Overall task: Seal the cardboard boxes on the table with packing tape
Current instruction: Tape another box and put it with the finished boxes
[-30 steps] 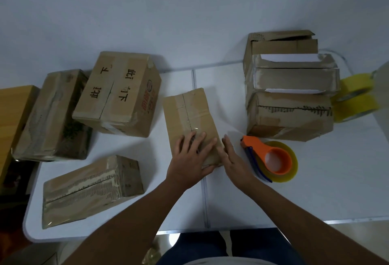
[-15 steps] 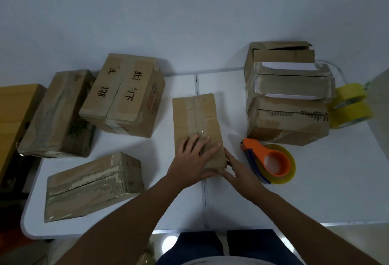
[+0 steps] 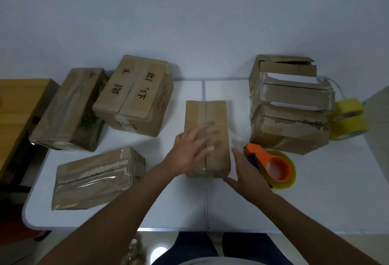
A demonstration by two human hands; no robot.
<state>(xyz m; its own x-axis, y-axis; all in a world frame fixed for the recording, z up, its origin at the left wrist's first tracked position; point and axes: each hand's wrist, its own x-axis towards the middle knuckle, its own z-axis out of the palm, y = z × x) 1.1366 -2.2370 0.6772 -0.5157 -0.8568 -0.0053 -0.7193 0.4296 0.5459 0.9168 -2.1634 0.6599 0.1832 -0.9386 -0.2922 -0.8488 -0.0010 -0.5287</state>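
Our left hand lies flat, fingers spread and motion-blurred, on top of the small box at the middle of the table. Our right hand is open too, fingers straight against the box's near right corner, holding nothing. Just right of it rests the orange tape dispenser; far right sit spare yellow tape rolls beside a stack of untaped boxes. We judge the risk is uneven pressing: tape along the seam could wrinkle or lift, and the light box could slide under our palm.
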